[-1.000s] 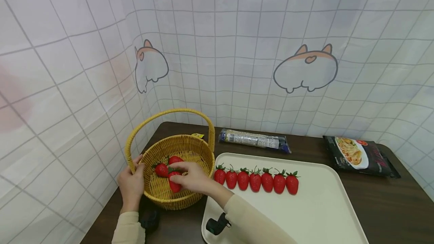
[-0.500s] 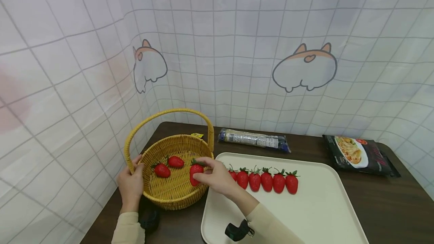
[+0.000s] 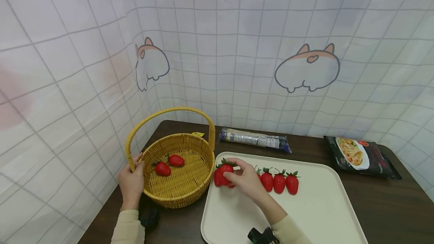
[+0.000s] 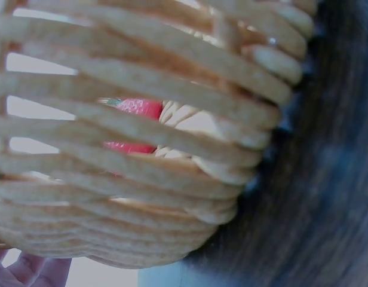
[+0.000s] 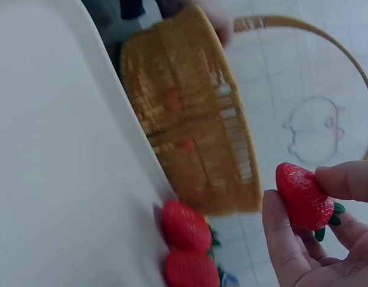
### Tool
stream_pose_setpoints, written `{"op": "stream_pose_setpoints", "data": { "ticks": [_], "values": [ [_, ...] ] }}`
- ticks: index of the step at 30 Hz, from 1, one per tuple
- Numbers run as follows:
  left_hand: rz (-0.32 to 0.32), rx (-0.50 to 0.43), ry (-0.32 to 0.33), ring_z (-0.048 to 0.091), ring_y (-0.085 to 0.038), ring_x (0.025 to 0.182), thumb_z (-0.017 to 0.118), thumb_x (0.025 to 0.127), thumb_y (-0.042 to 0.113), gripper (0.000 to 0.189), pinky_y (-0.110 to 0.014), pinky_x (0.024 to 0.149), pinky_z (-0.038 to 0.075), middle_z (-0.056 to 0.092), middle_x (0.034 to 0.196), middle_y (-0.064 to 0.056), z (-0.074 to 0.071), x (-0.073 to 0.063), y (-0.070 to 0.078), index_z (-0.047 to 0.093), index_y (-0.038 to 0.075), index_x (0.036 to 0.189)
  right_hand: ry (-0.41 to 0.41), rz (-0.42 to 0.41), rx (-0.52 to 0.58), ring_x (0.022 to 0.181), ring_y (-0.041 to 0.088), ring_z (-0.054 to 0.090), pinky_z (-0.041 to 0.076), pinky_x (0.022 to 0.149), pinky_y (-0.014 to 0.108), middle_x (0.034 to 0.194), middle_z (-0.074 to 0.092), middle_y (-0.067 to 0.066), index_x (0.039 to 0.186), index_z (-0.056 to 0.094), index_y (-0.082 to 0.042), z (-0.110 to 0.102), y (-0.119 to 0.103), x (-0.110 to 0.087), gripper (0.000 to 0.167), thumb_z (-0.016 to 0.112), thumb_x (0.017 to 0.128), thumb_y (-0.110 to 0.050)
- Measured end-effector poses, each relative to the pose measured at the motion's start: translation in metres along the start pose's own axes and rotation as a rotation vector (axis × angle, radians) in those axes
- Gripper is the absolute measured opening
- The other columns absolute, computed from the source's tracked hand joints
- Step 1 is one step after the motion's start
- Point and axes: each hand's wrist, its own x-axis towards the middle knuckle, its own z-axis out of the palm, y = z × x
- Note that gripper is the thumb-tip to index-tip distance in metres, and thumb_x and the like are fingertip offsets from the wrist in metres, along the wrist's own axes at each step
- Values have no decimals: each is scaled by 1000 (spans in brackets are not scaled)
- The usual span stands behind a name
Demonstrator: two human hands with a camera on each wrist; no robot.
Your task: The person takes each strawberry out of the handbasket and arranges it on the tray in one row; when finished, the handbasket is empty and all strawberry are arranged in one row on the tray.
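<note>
My left hand (image 3: 131,185) grips the left rim of a yellow wicker basket (image 3: 184,199), beside the foot of its tall handle. Two strawberries lie inside, one (image 3: 162,169) nearer and another (image 3: 176,160) just behind. Between thumb and fingers, my right hand (image 3: 250,183) pinches a strawberry (image 5: 302,196) over the left part of a cream tray (image 3: 305,217). Below it on the tray runs a row of strawberries (image 3: 279,183), leaves toward the back; the hand covers some of them. The left wrist view is mostly basket weave (image 4: 142,185), with red showing through the gaps.
Behind the tray lies a long clear-wrapped packet (image 3: 252,139). A black food bag (image 3: 359,156) with a pasta picture sits at the back right. A small yellow packet (image 3: 197,134) is behind the basket. A grid-patterned curtain (image 3: 237,67) closes off the back and left.
My right hand has lifted a strawberry out of the basket and carried it right, over the rim, to above the tray. The left hand keeps its hold on the rim.
</note>
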Motion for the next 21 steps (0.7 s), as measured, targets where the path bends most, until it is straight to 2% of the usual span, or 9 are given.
{"op": "stream_pose_setpoints", "data": {
  "ticks": [4, 6, 10, 21],
  "values": [
    [-4, -5, 1, 27, -12, 47, 61, 93, 11, 24, -24, 41, 23, 70, 119, -2, 0, 0, 1, 63, -2, 73, 31, 21, -4, 73, 17, 64, 54, 61, 30, 121, 56, 15, 127, 61, -7, -20, 4, 1, 41, 70, 88, -7],
    [-7, -4, -1, 28, -12, 48, 60, 93, 11, 25, -24, 42, 23, 70, 119, -2, 1, 0, 1, 63, -2, 73, 40, 21, 13, 79, 17, 67, 57, 69, 34, 122, 55, 17, 128, 60, -4, -31, 5, 2, 41, 68, 89, -5],
    [-16, 1, -7, 27, -12, 47, 60, 94, 12, 24, -24, 41, 23, 70, 119, -2, 1, 0, 1, 65, -2, 75, 44, 40, 7, 87, 20, 68, 57, 75, 36, 122, 53, 19, 131, 56, -2, -54, 5, 3, 41, 66, 91, -5],
    [-24, 14, -11, 29, -14, 51, 61, 94, 14, 20, -25, 44, 24, 70, 118, -3, 0, 0, 0, 73, 1, 85, 88, 84, -83, 90, 22, 68, 57, 77, 39, 128, 52, 23, 136, 50, 0, -118, 9, -1, 48, 66, 94, -15]
  ]
}}
